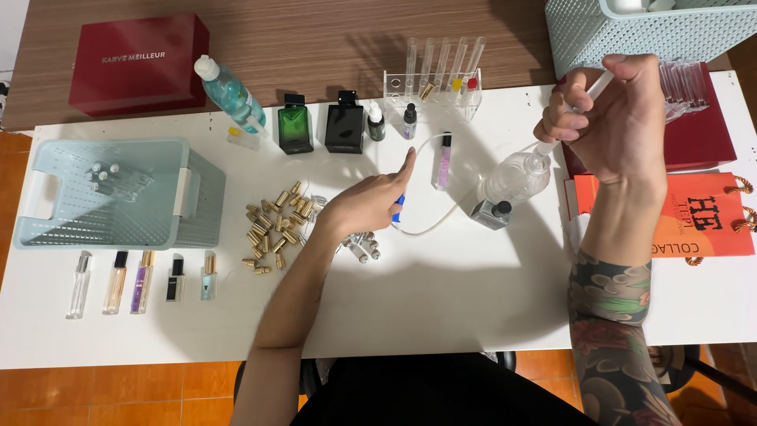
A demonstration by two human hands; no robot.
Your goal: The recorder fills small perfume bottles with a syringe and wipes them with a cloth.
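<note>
The right hand [623,118] is raised above the table [441,292], fist closed around a syringe [569,118] whose tip points down into a clear bottle [516,177]. The left hand [371,201] rests on the table, forefinger extended, pinching a blue piece [398,209] on the tube [441,217].

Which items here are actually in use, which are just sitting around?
In use:
- right hand holding a syringe over the clear round bottle
- left hand on a blue-tipped item
- thin tube

Lying about:
- gold caps
- mint basket
- green bottle
- black bottle
- test-tube rack
- red box
</note>
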